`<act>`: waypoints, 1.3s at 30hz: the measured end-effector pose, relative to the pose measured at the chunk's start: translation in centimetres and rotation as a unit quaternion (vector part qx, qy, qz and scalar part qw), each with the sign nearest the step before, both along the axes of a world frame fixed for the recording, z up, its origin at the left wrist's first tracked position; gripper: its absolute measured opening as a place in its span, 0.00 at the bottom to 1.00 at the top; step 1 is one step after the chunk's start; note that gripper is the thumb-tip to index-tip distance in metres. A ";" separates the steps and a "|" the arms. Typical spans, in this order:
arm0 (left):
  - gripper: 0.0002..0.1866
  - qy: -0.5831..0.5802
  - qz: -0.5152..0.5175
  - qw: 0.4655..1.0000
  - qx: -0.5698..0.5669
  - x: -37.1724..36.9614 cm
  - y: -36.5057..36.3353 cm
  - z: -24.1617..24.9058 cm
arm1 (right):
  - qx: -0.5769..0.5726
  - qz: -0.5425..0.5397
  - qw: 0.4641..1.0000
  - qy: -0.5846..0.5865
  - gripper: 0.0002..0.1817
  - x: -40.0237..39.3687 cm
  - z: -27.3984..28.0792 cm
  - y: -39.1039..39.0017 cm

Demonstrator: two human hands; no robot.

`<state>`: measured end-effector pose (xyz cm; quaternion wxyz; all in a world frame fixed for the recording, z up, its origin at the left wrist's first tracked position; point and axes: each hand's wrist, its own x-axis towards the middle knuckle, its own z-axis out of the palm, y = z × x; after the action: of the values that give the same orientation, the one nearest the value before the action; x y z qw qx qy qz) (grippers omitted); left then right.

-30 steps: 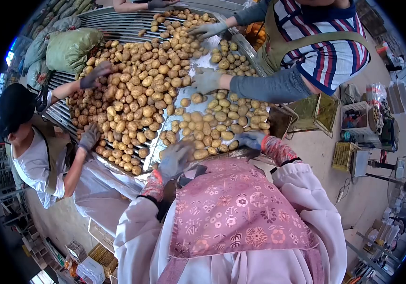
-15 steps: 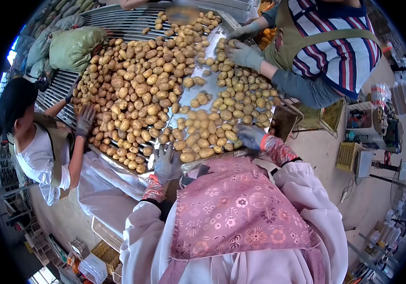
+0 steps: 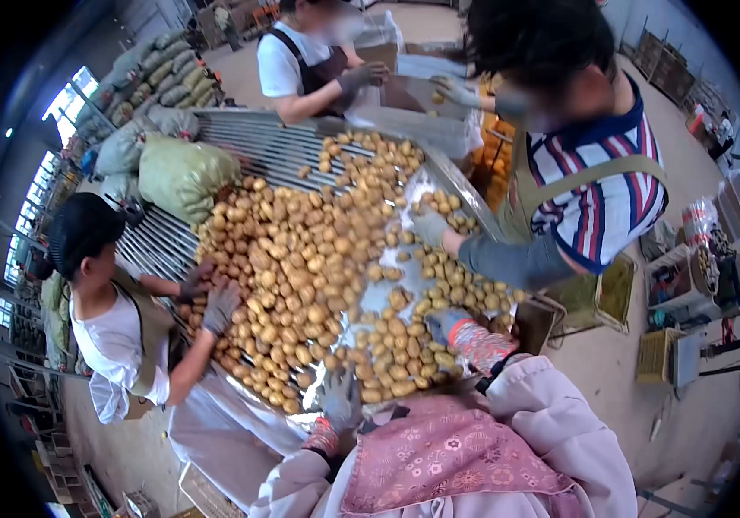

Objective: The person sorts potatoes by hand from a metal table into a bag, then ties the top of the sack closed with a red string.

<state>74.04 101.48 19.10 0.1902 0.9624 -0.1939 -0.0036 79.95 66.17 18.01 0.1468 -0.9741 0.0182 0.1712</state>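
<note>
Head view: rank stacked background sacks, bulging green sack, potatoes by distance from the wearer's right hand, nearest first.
From the right hand:
1. Potatoes: the closest ones lie right beside it.
2. Bulging green sack: upper left, across the spread.
3. Stacked sacks: upper left, farthest back.

Left hand (image 3: 341, 401), right hand (image 3: 444, 326): each fitted with a grey glove (image 3: 444, 326). Adjoining each hand at the wrist: cuff (image 3: 479, 345), multicoloured, predominantly red and orange, mottled. Behind the right cuff: dark band (image 3: 508, 363). Farther behind each hand: sleeve (image 3: 553, 404), pale pink, loose, folded. Between the sleeves, behind the hands: apron (image 3: 456, 453), deeper pink, floral-printed in lighter tones.
</note>
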 end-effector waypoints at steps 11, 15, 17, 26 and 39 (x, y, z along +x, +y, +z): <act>0.29 0.058 0.014 0.998 -0.008 0.1 -0.5 2.2 | -0.108 0.010 0.994 -0.005 0.19 4.3 -5.1 3.2; 0.23 0.062 0.016 0.985 -0.160 0.3 0.0 1.1 | -0.029 0.003 0.999 -0.030 0.20 3.0 -5.4 2.1; 0.22 0.081 0.031 0.976 -0.201 0.3 -0.4 1.2 | 0.033 -0.007 0.999 -0.008 0.21 1.4 -3.8 0.2; 0.28 0.451 0.069 0.632 -0.627 -1.2 -5.5 7.0 | 0.371 0.191 0.905 -0.085 0.37 -2.9 6.7 8.5; 0.13 0.290 0.298 0.301 -0.858 -10.4 0.9 4.6 | 0.105 0.522 0.843 -0.073 0.21 -3.5 -3.9 -6.3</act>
<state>63.66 102.41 23.69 0.9405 0.1831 0.2806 -0.0568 76.45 59.88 14.13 0.1379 -0.8281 -0.5217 0.1517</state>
